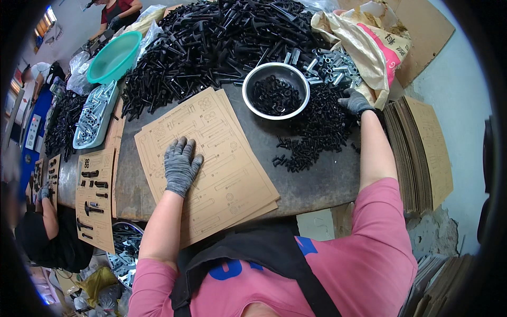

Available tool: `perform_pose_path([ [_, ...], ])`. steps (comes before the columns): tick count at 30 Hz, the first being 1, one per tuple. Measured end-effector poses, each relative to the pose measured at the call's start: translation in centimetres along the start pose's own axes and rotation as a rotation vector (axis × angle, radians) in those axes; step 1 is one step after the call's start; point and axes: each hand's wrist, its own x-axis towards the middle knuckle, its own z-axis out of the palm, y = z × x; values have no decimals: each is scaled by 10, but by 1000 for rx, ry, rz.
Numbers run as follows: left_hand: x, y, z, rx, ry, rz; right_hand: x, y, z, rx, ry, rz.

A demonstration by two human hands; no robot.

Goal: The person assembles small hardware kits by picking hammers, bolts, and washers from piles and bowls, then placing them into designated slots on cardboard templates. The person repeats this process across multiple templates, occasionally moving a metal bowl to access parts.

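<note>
My left hand (182, 165), in a grey striped glove, lies flat with fingers stretched on a printed cardboard sheet (227, 182). The sheet bears outline drawings of hardware, and another sheet shows from under it. My right hand (356, 102), gloved alike, reaches to the right edge of a pile of small black screws (317, 124), close to short silver metal sleeves (338, 66). Its fingers point into the parts and look slightly apart; I see nothing held, though the fingertips are partly hidden. A steel bowl (246, 100) with small black parts stands between my hands.
A heap of long black bolts (211, 42) covers the table's far side. A paper sack (364, 31) leans at the back right, cardboard stacks (422, 153) below it. Leftward are a green basin (113, 57), a tray of silver sleeves (96, 113) and a filled card (95, 198). Other people work at left.
</note>
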Motion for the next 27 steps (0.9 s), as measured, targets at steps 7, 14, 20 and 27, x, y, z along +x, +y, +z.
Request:
perform_pose_path([
  [7,0,-2,2,6,6,15,-40,16,-9,139,-2,106],
  [14,0,-3,5,-18,5,0,-82,58,25,787,121,303],
  [20,0,-1,3,-3,-14,-8,-60,54,49,233,245,379],
  [27,0,1,-1,20,-27,-9,-45,40,35,125,-17,489],
])
